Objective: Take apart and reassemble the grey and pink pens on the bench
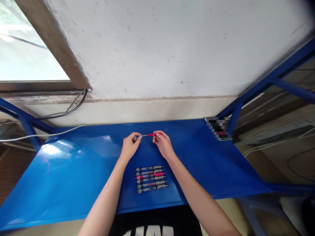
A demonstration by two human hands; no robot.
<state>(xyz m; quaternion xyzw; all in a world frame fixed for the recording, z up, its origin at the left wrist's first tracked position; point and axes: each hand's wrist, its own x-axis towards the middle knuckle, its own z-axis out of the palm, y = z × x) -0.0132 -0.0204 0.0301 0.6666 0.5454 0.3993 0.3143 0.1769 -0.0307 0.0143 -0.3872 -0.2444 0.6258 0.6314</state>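
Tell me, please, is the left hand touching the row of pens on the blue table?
Apart. The head view shows it: bare blue table lies between the left hand and the row of pens, which is nearer to the person's body.

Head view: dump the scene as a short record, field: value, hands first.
left hand: fingertips at the clear end of the held pen piece
right hand: pinching its pink end
held piece: slim, roughly level, above the table
row: six pens side by side, one with pink parts
surface: blue table
left side: white cable
far right corner: pixelated, cannot tell
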